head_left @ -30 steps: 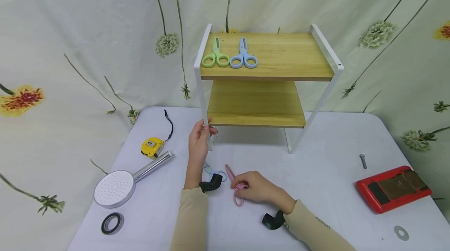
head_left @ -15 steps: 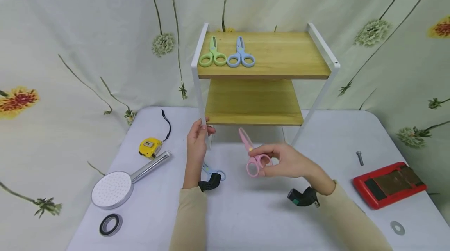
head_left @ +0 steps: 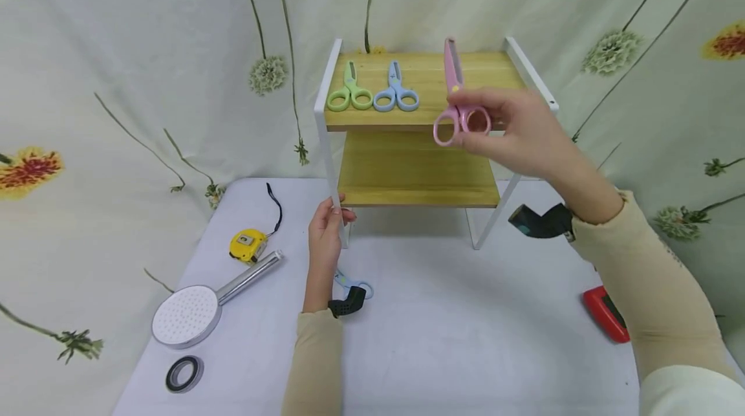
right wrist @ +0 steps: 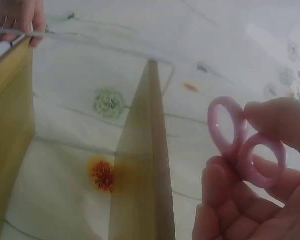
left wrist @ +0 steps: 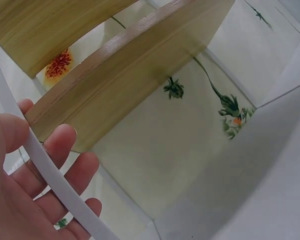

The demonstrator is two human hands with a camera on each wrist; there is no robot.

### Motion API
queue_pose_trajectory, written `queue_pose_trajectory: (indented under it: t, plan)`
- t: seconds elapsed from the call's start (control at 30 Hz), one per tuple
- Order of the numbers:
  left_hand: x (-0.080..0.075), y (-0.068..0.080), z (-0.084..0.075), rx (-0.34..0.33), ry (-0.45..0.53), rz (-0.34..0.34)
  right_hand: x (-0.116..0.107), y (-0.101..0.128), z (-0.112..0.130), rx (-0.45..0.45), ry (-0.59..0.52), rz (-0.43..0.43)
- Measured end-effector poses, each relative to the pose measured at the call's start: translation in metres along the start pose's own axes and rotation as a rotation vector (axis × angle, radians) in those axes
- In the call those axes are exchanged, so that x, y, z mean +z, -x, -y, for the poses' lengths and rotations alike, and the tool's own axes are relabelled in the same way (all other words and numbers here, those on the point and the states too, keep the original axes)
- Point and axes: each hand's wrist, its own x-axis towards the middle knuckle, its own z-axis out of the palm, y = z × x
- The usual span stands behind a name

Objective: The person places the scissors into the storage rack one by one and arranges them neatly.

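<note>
Pink scissors (head_left: pixel 454 76) are pinched by the handles in my right hand (head_left: pixel 524 131), blades pointing up and away, overlapping the top board of the shelf (head_left: pixel 431 120) in the head view. Their two loops (right wrist: pixel 262 160) show between thumb and fingers in the right wrist view. My left hand (head_left: pixel 326 235) grips the white left leg of the shelf near the lower board (head_left: pixel 419 170); in the left wrist view the fingers (left wrist: pixel 60 142) wrap round the white frame (left wrist: pixel 65 197). On the top board lie green scissors (head_left: pixel 350 89) and blue scissors (head_left: pixel 396 89), side by side at the left.
More blue scissors (head_left: pixel 355 285) lie on the table, partly behind the left wrist camera. To the left are a yellow tape measure (head_left: pixel 248 245), a shower head (head_left: pixel 189 316) and a black-and-silver ring (head_left: pixel 184 374). A red device (head_left: pixel 605 312) at the right is partly hidden by my right sleeve.
My right hand has lifted the pink scissors off the table and carried them up and to the right, to the height of the top board. The left hand keeps its grip on the leg.
</note>
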Motion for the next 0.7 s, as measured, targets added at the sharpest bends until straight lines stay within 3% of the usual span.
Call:
queue_pose_trajectory:
  t: [0.13, 0.3, 0.7]
  plan:
    - [-0.001, 0.001, 0.0, 0.0, -0.003, 0.001, -0.003, -0.034, -0.006, 0.17, 0.185, 0.039]
    - [-0.001, 0.0, 0.001, -0.001, 0.012, 0.005, 0.007, -0.058, -0.022, 0.182, 0.408, 0.143]
    - [-0.001, 0.0, 0.003, 0.003, -0.008, 0.006, 0.015, -0.055, -0.025, 0.152, 0.452, 0.111]
